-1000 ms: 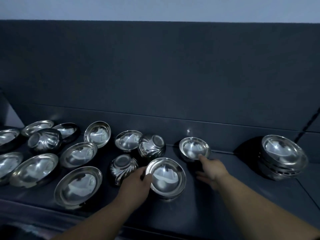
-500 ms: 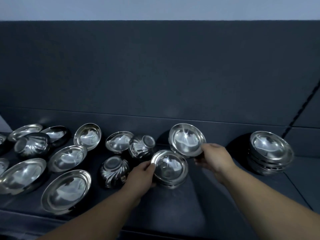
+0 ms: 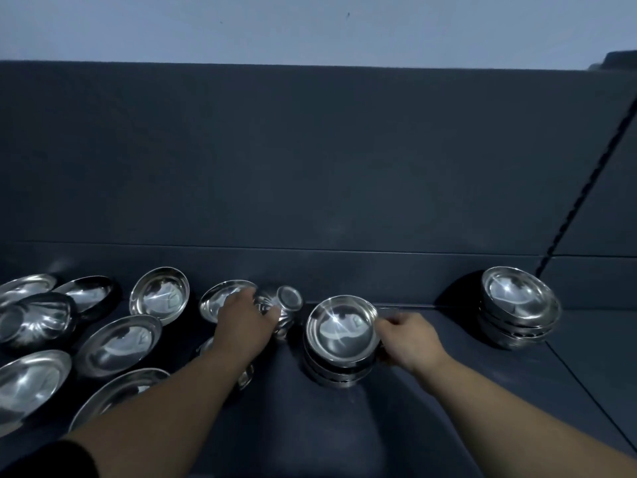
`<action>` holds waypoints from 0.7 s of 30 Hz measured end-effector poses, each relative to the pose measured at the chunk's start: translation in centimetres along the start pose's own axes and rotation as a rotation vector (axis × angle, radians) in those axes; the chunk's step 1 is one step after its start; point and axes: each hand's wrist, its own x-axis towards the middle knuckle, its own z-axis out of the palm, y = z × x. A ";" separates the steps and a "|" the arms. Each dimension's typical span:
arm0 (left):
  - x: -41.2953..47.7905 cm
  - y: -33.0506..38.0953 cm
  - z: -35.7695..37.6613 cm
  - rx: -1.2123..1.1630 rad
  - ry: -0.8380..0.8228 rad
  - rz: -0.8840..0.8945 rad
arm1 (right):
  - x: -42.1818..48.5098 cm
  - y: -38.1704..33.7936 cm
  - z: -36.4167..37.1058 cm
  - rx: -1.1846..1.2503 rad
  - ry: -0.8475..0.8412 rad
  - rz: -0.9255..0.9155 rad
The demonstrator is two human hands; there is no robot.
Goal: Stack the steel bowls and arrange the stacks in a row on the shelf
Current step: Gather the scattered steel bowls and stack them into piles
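Observation:
A short stack of steel bowls stands mid-shelf. My right hand pinches the right rim of its top bowl. To the left, my left hand grips a ribbed steel bowl that lies on its side, base toward me. A taller finished stack stands at the right against the back wall. Several loose steel bowls are scattered across the left of the dark shelf; some lie upright, some tipped.
The dark back wall rises straight behind the bowls. A seam runs diagonally across the shelf at the right. Another bowl is mostly hidden under my left forearm.
My right hand has set its bowl into the one my left hand held, making a stack. My left hand let go and moved back-left to the ribbed bowl.

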 end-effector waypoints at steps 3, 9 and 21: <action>1.2 -0.4 0.2 0.027 -0.061 -0.035 | 0.0 0.6 0.5 -0.028 0.031 0.016; 2.5 0.0 0.7 0.036 -0.113 -0.108 | 0.2 1.4 1.3 -0.020 0.061 0.055; 3.5 0.4 1.9 0.034 -0.109 -0.101 | 0.4 2.5 2.3 0.074 0.074 0.089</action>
